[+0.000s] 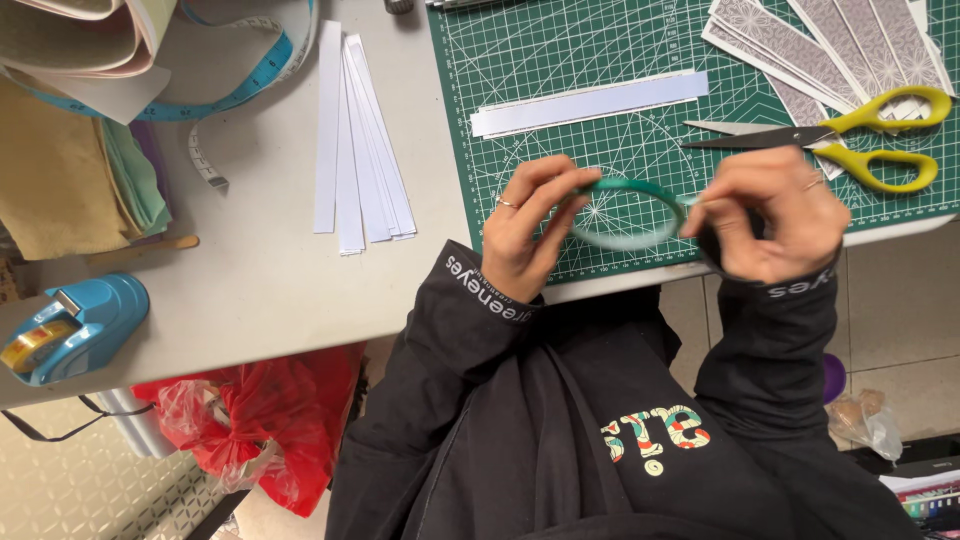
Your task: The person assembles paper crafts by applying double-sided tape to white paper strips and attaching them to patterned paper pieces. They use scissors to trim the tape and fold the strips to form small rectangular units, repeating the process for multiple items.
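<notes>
Black sleeves [480, 330], scissors [860, 140] beyond tape ring [628, 214]

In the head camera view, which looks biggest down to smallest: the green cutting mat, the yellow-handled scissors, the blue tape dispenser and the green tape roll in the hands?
1. Green cutting mat, by far the largest.
2. Yellow-handled scissors.
3. and 4. Blue tape dispenser and green tape roll look much alike; the roll is raised nearer the camera, so their order is unsure.

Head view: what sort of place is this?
Probably a home or small craft workspace: a green cutting mat bearing yellow-handled scissors, cut white paper strips and a blue tape dispenser on a white table. Both hands hold a green tape ring.
</notes>
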Motion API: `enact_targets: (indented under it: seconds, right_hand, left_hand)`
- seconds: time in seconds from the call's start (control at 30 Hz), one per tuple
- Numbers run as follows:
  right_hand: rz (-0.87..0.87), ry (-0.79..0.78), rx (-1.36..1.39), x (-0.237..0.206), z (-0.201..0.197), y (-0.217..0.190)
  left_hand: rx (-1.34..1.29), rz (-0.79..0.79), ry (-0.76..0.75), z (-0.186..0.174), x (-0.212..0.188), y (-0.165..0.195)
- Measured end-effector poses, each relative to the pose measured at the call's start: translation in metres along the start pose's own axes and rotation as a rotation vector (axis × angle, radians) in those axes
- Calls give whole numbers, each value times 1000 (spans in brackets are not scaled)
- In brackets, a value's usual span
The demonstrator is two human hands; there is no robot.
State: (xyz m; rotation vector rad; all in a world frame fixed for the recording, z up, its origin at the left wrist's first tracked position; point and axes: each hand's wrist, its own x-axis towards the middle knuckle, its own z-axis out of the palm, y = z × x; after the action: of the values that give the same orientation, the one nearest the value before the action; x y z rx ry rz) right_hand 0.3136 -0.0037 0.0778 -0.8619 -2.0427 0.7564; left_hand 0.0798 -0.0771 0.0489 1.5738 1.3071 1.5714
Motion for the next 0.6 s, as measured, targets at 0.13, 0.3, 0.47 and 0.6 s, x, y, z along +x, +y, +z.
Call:
enact_targets:
  seconds: [0.13,0.3,0.47,0.6]
  right_hand:
    - [106,148,250,-6,-1,16]
    - [200,218,283,8,-5,41]
    - [-78,-166,-145,58,-9,56]
    - [-291,-374,-171,107,-1,59]
  left_hand:
    - [105,-142,-77,-8,-9,6]
    - [589,-59,-140,-20,-17,4]
    - [653,-154,-198,-14,-18,-2]
    - [753,-78,-226,-3,-19,-3]
